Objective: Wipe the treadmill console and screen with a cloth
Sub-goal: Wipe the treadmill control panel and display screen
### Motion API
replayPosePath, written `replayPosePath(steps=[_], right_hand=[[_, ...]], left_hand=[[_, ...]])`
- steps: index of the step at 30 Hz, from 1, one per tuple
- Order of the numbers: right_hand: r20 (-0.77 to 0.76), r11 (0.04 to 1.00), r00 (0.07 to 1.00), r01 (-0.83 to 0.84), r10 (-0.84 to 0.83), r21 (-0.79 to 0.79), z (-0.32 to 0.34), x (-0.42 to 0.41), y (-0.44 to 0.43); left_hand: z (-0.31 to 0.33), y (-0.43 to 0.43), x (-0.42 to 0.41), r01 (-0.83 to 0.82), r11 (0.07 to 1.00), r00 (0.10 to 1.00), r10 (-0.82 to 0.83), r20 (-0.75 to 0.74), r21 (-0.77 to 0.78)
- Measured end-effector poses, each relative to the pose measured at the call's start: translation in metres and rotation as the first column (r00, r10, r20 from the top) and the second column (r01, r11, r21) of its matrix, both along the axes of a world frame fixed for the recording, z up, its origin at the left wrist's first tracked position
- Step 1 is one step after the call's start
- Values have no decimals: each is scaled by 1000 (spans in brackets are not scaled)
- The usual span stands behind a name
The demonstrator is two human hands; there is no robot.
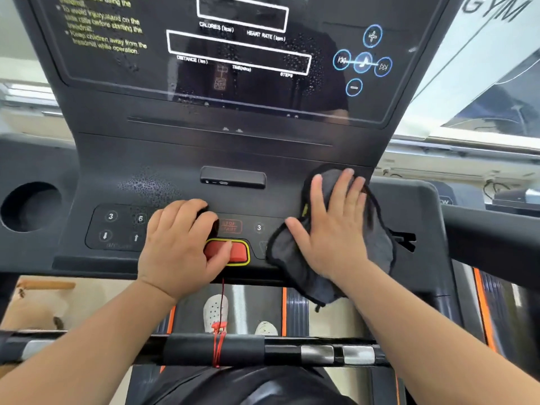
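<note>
Danger sits thumbward of flat, spread right hand [336,226] pressing cloth [380,244]: red key [237,254], which curled left hand [178,244]'s thumb could dislodge.

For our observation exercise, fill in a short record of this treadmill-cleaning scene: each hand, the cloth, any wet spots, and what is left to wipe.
right hand: flat, fingers straight, pressing the grey cloth on the console's right side
left hand: fingers curled, resting on the console; thumb on the red safety key
droplets: on the console left of centre, and on the screen
left to wipe: screen and left console, judging by the droplets
</note>
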State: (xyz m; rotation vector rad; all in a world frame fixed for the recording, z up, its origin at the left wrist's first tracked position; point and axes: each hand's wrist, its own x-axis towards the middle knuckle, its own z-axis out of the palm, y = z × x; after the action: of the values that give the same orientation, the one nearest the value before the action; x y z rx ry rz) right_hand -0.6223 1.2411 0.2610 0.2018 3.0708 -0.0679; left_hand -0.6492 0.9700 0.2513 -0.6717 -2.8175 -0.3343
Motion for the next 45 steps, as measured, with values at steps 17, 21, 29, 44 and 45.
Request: replayPosePath(steps=[17, 21, 29, 44, 45], right_hand=[[66, 998, 997, -24, 28, -64, 3, 45, 17], [25, 979, 982, -183, 185, -85, 5, 22, -41], [38, 899, 899, -436, 437, -31, -12, 100, 6], [34, 908, 912, -404, 410, -106, -2, 60, -44], [30, 892, 894, -442, 447, -95, -5, 69, -40]], left_hand=[[-2, 0, 1, 0, 1000, 1000, 0, -20, -2], [-3, -1, 1, 0, 1000, 999, 1, -36, 16], [-4, 0, 0, -4, 999, 998, 6, -59, 38], [-1, 2, 2, -29, 999, 999, 29, -17, 22], [0, 2, 1, -32, 999, 999, 32, -19, 25]])
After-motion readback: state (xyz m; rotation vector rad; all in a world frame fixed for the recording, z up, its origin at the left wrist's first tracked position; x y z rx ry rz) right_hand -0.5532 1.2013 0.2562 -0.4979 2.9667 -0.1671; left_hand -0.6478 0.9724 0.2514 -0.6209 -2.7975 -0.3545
